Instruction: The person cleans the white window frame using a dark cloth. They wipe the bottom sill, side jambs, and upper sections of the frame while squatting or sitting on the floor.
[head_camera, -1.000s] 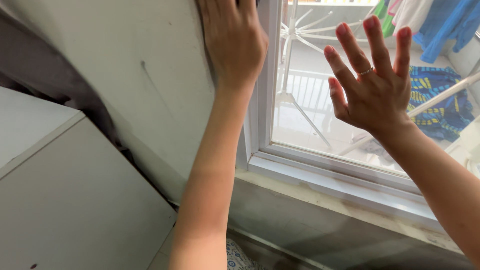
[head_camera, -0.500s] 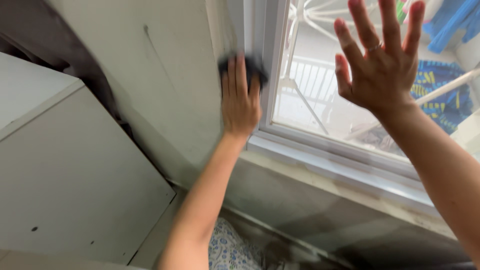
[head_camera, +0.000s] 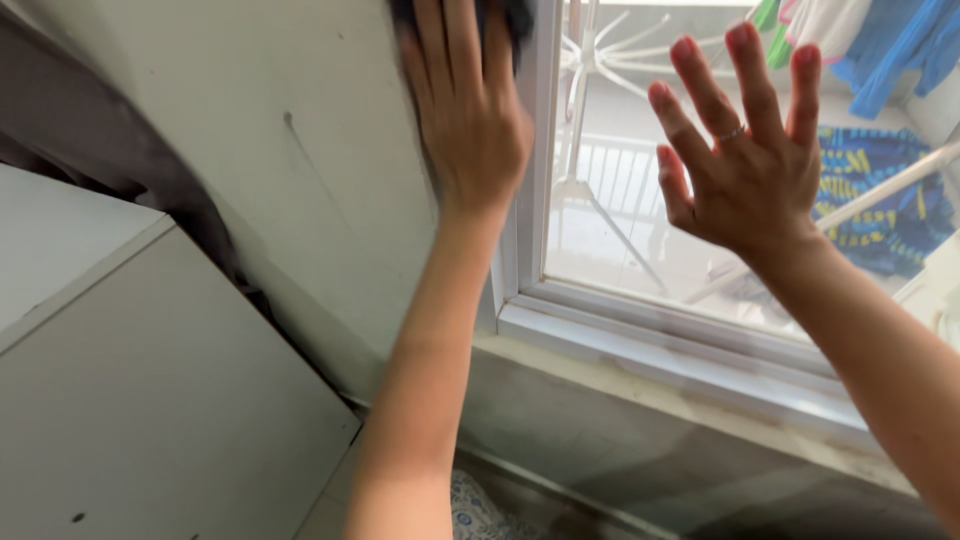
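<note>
The dark cloth is mostly getting covered by the left hand and cut off by the top edge, so its shape isn't showing. The left fingertips are running out of frame too. The hanging laundry outside is getting cropped at the top right corner.

One head-worn view looks slightly downward, close to a white window frame (the picture is tilted), with both forearms reaching in from below.
</note>
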